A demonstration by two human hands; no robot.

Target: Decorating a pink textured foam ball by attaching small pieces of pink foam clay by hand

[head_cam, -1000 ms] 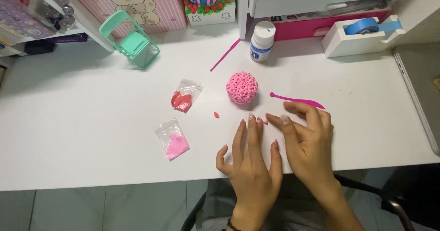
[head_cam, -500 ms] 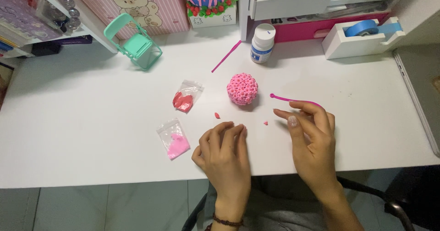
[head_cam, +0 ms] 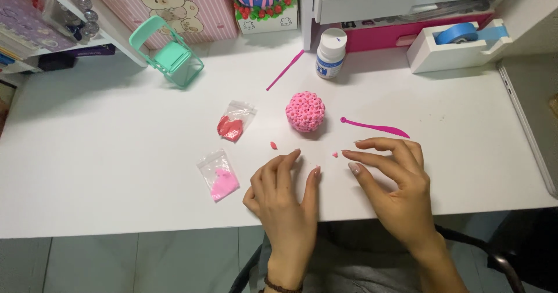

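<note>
Pink clay crumb [head_cam: 335, 153] just beyond right hand [head_cam: 390, 177], fingers [head_cam: 372, 164] spread; left hand [head_cam: 285, 191] palm-down, fingers loose

Bumpy pink ball [head_cam: 306, 110] — magenta tool [head_cam: 375, 127] — white table [head_cam: 116, 153]

One head-worn camera looks steeply down, close over the white desk [head_cam: 116, 171].

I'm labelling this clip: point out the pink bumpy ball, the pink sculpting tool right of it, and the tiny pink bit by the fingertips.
Pink bumpy clay ball [head_cam: 305, 110], head view, centre.
Pink sculpting tool [head_cam: 375, 128], head view, mid-shaft.
Tiny pink clay bit [head_cam: 335, 153], head view, centre.
</note>
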